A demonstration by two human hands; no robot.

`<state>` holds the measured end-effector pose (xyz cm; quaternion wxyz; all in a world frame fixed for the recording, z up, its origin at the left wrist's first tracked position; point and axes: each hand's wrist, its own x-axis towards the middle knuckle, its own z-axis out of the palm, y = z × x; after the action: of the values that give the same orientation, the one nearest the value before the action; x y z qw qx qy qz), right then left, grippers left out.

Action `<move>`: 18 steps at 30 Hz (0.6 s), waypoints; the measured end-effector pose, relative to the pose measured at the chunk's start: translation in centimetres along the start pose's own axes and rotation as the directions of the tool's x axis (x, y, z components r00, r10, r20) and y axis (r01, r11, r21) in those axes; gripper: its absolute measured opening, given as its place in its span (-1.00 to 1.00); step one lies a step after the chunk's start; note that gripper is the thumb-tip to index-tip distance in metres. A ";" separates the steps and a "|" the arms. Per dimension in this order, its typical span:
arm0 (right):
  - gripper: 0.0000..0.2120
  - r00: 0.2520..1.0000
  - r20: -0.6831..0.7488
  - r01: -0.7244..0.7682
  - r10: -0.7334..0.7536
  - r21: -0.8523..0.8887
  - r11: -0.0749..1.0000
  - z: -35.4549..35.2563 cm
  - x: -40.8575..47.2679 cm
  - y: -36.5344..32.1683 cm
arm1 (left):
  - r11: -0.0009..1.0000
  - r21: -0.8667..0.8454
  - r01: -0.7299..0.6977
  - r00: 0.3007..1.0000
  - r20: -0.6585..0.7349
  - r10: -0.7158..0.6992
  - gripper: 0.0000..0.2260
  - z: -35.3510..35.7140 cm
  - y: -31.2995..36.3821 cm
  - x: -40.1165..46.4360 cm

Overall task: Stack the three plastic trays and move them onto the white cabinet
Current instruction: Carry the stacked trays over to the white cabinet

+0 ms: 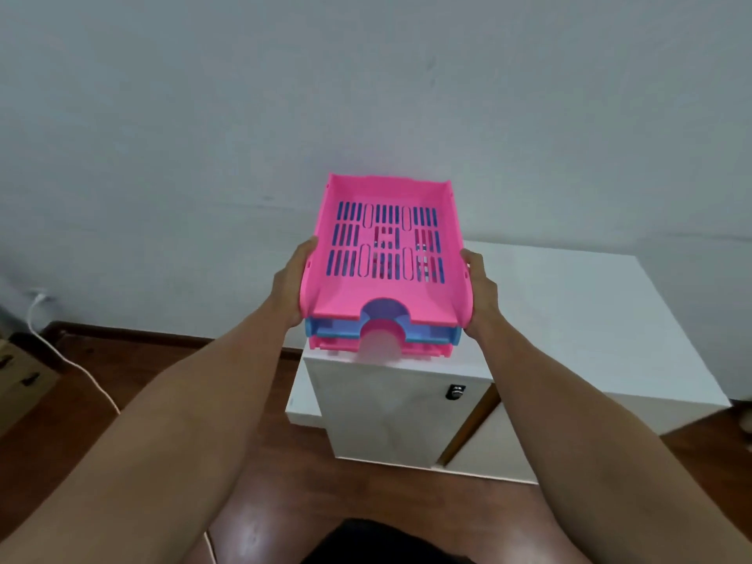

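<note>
Three plastic trays form one stack: a pink tray (346,295) on top, a blue tray (325,328) under it, and a second pink tray (325,344) at the bottom. My left hand (291,284) grips the stack's left side and my right hand (482,293) grips its right side. The stack is over the left part of the white cabinet (569,311). Whether its bottom touches the cabinet top I cannot tell. The slotted floor of the top tray is in full view.
The cabinet stands against a grey wall, with a small black lock (455,392) on its front. A white cable (69,360) runs over the dark wooden floor at the left, near a cardboard box (20,380).
</note>
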<state>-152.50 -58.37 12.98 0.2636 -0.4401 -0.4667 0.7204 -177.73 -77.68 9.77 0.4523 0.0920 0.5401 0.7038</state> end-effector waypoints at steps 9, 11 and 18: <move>-0.72 0.999 -0.041 -0.020 0.018 -0.031 0.999 1.6 0.7 1.0 | 0.997 0.065 0.049 0.999 -0.002 -0.049 -0.22 -2.0 -0.4 2.6; -0.70 0.998 -0.052 -0.029 0.027 -0.028 0.999 1.8 1.2 0.9 | 0.996 0.062 0.062 0.998 0.003 -0.063 -0.22 -2.3 -0.7 3.4; -0.69 0.998 -0.063 -0.014 0.012 -0.034 0.999 2.4 2.6 0.5 | 0.999 0.041 0.035 0.998 0.047 -0.037 -0.21 -1.5 -0.3 4.1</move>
<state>-155.80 -57.55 11.95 0.2657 -0.4700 -0.4674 0.7000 -180.82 -75.64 7.42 0.4756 0.1084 0.5448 0.6821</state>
